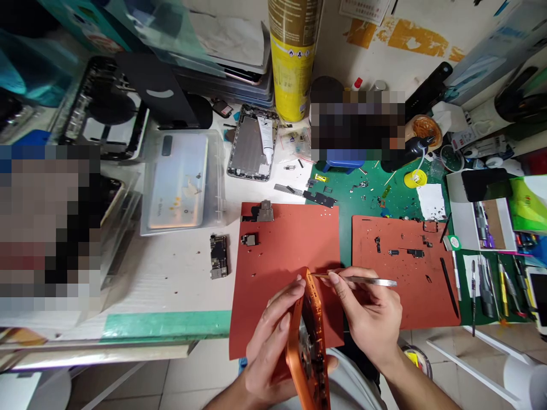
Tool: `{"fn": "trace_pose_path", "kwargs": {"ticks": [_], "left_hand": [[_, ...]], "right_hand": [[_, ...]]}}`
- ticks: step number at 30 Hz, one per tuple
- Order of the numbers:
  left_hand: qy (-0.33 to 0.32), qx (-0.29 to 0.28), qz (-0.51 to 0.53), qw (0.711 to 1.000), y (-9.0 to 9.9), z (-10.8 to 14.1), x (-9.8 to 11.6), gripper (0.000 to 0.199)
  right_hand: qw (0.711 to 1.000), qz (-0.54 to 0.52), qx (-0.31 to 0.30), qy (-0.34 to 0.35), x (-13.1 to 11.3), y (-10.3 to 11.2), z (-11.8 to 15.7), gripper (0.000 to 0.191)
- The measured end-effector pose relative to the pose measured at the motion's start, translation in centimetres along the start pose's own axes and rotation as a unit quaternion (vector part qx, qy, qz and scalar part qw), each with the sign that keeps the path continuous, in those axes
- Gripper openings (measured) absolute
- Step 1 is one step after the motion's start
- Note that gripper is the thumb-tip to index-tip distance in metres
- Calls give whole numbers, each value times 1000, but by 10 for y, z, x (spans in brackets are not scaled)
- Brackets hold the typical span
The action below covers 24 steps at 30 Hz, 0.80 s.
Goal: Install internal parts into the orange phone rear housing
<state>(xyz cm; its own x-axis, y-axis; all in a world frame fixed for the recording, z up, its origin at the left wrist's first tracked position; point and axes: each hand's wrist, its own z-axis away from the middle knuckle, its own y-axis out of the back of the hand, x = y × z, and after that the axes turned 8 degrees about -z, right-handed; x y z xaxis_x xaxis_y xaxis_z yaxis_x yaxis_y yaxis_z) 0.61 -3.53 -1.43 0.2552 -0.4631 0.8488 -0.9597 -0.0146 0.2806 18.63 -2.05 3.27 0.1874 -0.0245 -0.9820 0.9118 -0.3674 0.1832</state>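
An orange phone frame (pixel 294 347) stands on edge near the front of the red mat (pixel 294 245), its inner side with small parts turned to the right. My left hand (pixel 273 336) is wrapped round its left side and lower part, fingertips near the top corner. My right hand (pixel 371 313) pinches thin metal tweezers (pixel 371 280), whose tip touches or nearly touches the frame's upper end. Beyond the frame, metal phone parts (pixel 260 212) and a small camera-like module (pixel 249 239) lie on the mat, with a circuit board (pixel 219 256) to their left.
A second red mat (pixel 410 296) with small parts lies at the right, beside screwdrivers (pixel 486 285). A phone in a clear tray (pixel 179 182) sits at the left. Behind are a grey phone housing (pixel 250 145), a yellow can (pixel 293 74) and a blue stand (pixel 344 159).
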Motion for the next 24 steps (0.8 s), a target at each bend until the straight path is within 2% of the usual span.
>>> {"fn": "trace_pose_path", "kwargs": {"ticks": [4, 11, 18, 24], "left_hand": [[-18, -12, -2, 1000, 1, -2, -2, 113], [-40, 10, -14, 999, -2, -10, -2, 102], [-52, -19, -42, 998, 6, -15, 1, 105], [-47, -11, -41, 998, 4, -14, 0, 101]], "right_hand": [[999, 33, -15, 37, -1, 1, 2, 13], [997, 57, -22, 54, -3, 5, 4, 16], [998, 39, -11, 48, -1, 3, 6, 17], [998, 39, -14, 42, 3, 1, 8, 17]]}}
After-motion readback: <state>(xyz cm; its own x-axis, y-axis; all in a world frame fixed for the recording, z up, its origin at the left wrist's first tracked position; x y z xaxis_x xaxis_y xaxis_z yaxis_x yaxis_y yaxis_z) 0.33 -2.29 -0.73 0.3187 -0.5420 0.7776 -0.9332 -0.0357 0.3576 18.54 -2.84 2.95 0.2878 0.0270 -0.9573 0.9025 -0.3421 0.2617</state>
